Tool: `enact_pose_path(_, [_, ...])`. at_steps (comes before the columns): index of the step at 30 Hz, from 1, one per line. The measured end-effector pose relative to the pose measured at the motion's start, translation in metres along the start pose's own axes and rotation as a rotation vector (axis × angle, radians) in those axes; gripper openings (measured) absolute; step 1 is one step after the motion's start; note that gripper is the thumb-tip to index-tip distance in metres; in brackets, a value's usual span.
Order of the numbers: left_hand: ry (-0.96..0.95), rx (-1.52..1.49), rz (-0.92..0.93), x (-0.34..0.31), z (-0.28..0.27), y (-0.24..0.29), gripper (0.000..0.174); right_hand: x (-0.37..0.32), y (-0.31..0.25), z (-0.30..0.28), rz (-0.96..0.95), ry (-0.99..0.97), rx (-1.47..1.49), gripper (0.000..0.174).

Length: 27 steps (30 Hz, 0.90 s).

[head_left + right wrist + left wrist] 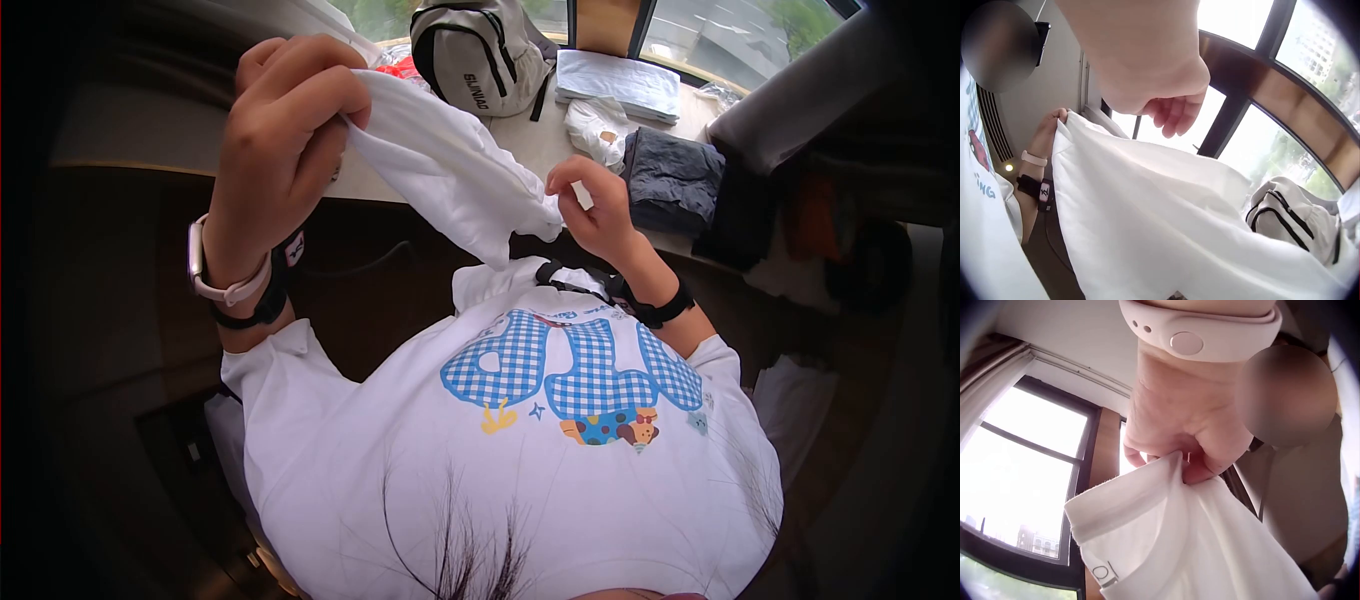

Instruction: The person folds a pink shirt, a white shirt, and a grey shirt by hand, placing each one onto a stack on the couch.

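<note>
"What are you holding?"

"My left hand (290, 150) grips the white garment (450, 170), raised at chest height. My right hand (590, 205) pinches its other end."

"Beyond?"

"A backpack (480, 55), its lettering unclear, and dark folded clothes (675, 180) on the table (532, 135)."

The counter (130, 135) is bare on the left. A backpack (480, 55), a white folded pile (620, 82) and dark clothes (672, 180) fill its right side. The held white shirt (450, 170) hangs across the front.

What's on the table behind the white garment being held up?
A light grey backpack, a folded white towel and a folded dark grey cloth. The white garment hides most of a red item.
</note>
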<state>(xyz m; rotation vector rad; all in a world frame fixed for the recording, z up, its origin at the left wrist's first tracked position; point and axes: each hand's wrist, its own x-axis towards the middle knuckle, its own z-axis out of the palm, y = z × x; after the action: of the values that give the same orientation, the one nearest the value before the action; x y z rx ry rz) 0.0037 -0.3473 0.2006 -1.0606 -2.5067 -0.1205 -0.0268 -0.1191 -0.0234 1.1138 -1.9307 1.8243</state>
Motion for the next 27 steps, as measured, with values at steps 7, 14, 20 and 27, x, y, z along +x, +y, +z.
enact_pose_path(7, [-0.027,-0.022,0.072,0.014,0.002,0.011,0.014,-0.006,-0.009,0.04,0.227,-0.225,0.056,0.021])
enact_pose_path(14, [-0.033,-0.024,0.062,0.01,0.001,0.008,0.014,-0.019,0.012,0.019,0.352,-0.34,-0.03,0.013])
enact_pose_path(20, [-0.054,-0.026,0.05,0.007,0.0,0.016,0.015,-0.02,0.003,0.025,0.185,-0.159,-0.107,0.014])
enact_pose_path(27, [-0.076,-0.038,0.037,0.01,0.001,0.019,0.015,-0.013,-0.019,0.027,-0.008,-0.107,-0.24,0.022])
